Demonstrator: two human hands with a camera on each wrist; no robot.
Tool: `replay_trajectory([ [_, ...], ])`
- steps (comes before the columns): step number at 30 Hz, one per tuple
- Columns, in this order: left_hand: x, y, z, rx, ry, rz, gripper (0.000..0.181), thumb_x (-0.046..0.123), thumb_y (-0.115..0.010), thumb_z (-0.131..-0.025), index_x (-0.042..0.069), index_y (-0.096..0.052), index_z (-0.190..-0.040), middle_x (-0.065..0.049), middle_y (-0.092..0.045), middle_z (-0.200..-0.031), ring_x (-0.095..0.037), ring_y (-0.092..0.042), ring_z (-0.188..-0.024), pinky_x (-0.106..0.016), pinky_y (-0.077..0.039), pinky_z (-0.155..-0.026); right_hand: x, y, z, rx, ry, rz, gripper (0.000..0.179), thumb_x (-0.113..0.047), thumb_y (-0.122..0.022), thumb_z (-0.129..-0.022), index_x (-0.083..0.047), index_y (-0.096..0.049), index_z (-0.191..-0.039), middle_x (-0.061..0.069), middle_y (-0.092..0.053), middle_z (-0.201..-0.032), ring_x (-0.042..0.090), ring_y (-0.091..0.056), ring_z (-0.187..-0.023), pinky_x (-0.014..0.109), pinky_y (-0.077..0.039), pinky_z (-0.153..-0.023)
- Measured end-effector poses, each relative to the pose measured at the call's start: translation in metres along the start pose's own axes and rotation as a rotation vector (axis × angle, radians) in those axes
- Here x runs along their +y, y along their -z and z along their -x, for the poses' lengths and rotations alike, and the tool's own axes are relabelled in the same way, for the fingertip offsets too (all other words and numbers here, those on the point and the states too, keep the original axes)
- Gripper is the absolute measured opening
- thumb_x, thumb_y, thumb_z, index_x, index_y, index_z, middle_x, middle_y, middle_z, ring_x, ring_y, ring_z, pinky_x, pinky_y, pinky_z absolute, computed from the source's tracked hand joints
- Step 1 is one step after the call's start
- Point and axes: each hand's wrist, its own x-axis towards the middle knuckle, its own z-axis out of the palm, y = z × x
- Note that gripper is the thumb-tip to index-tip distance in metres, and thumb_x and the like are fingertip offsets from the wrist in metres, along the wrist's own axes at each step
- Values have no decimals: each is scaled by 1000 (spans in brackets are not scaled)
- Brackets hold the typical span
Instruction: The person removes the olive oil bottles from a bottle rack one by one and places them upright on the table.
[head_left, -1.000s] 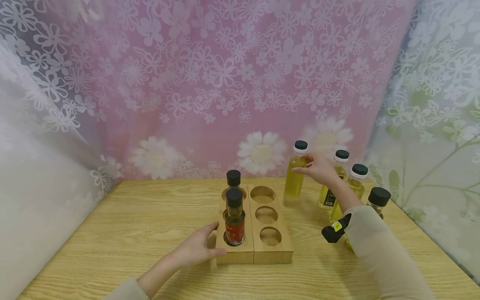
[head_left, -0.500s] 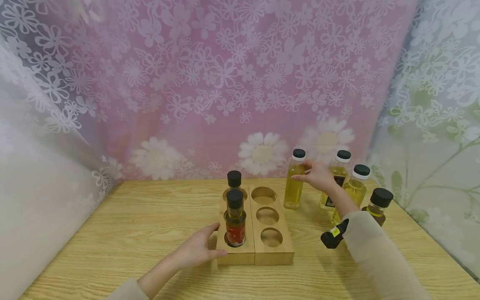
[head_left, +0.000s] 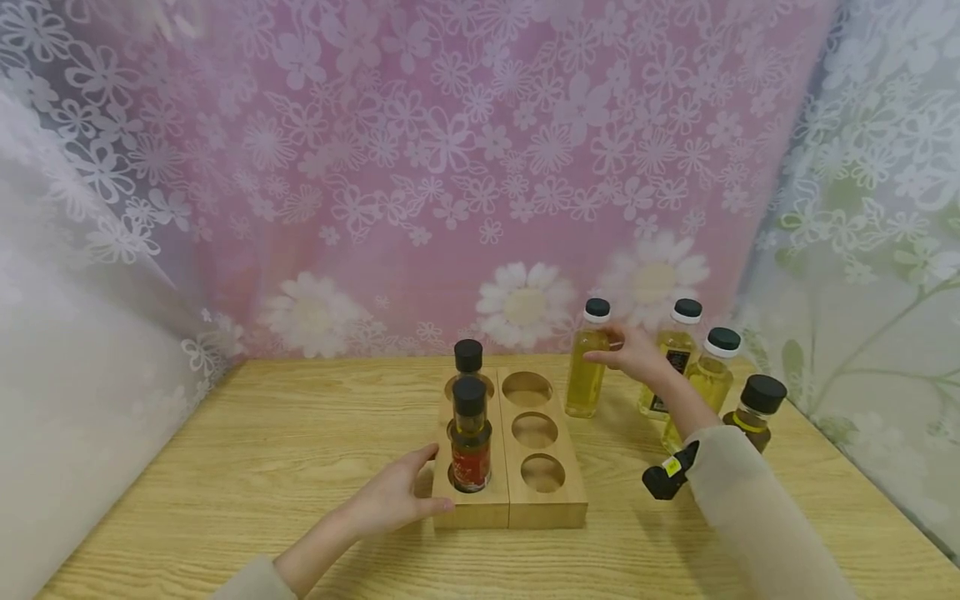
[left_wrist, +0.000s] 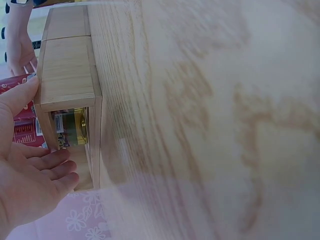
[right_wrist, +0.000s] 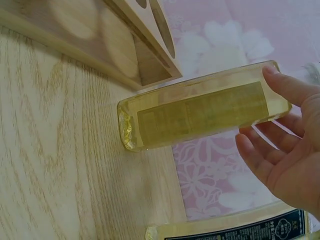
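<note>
My right hand (head_left: pixel 633 354) holds a bottle of yellow oil (head_left: pixel 583 375), dark-capped, with the thumb on one side and fingers on the other. Upright just right of the wooden bottle rack (head_left: pixel 547 508), the bottle has its base at table level; firm contact is hard to tell. Around the rack's near left corner curls my left hand (head_left: pixel 390 496), its thumb at the front edge and fingers at the side (left_wrist: pixel 50 172). A red-labelled bottle (head_left: pixel 470 462) stands in the rack's front left hole. Behind it shows another black-capped bottle (head_left: pixel 468 358), mostly hidden.
Several bottles stand on the right, including a labelled oil bottle (head_left: pixel 675 362), another oil bottle (head_left: pixel 716 375) and a dark-necked bottle (head_left: pixel 757 408), partly behind my right arm. The rack's right column has three bare round holes. A flowered curtain (head_left: pixel 420 167) hangs behind the table.
My right hand has brought the oil bottle lower and slightly left since a second ago. Over the last half second it barely shifts. The left hand keeps its place at the rack.
</note>
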Motion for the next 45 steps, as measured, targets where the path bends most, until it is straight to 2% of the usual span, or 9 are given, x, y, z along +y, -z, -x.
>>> replay_trajectory([
  [3,0,0,0,-1,-6,-3,88,42,-70,-81,-8,-29,-141,-24,-37,-140,-42,-36,-126,-56,-33,-98,1,2,5,-17,-9,-61,72,-32,-66,-87,4,-34,-140,29,-36,-135,44,-41,-119,49,-45,-89],
  [5,0,0,0,-2,-5,-1,88,42,-70,-81,-8,-29,-141,-24,-37,-140,-42,-36,-126,-56,-33,-98,2,4,8,-18,-6,-68,71,-31,-65,-88,4,-33,-141,29,-38,-134,44,-42,-118,50,-45,-90],
  [12,-1,-1,0,-5,4,4,89,42,-70,-80,-8,-29,-141,-24,-36,-141,-42,-37,-126,-57,-33,-98,-2,7,21,9,43,41,60,-27,-61,-91,6,-39,-137,27,-50,-124,40,-51,-110,47,-48,-85],
  [17,-2,-1,1,-7,10,15,89,42,-71,-80,-7,-29,-141,-24,-36,-141,-42,-36,-127,-57,-32,-98,-9,5,32,60,70,106,55,-30,-60,-92,4,-46,-133,24,-56,-118,38,-55,-106,48,-48,-84],
  [21,-3,-1,1,0,12,12,89,43,-71,-80,-6,-28,-142,-23,-36,-142,-42,-35,-127,-58,-32,-98,-16,4,35,114,69,108,50,-32,-58,-93,1,-50,-130,21,-59,-115,35,-57,-104,47,-49,-83],
  [24,-4,0,1,5,13,9,89,43,-71,-80,-6,-29,-142,-23,-36,-142,-42,-36,-127,-58,-32,-98,-24,1,34,120,80,87,47,-30,-59,-92,1,-53,-127,20,-60,-114,34,-57,-103,46,-49,-83],
  [31,-3,0,0,9,3,6,89,42,-71,-80,-7,-29,-141,-24,-37,-141,-42,-36,-126,-57,-32,-98,-46,-21,30,48,191,46,41,-22,-64,-89,2,-57,-122,16,-63,-107,31,-59,-99,45,-48,-84],
  [38,-1,-1,-1,4,14,10,89,42,-71,-80,-7,-29,-141,-23,-37,-141,-42,-36,-127,-57,-32,-99,-70,-46,26,-64,191,-24,48,-25,-67,-87,-1,-53,-127,15,-61,-112,28,-57,-104,44,-46,-87],
  [45,0,-1,-1,1,20,16,90,42,-72,-79,-7,-29,-141,-23,-36,-141,-41,-35,-127,-57,-32,-99,-87,-71,17,-161,264,-8,51,-22,-68,-86,1,-52,-127,13,-60,-113,28,-58,-104,45,-45,-90],
])
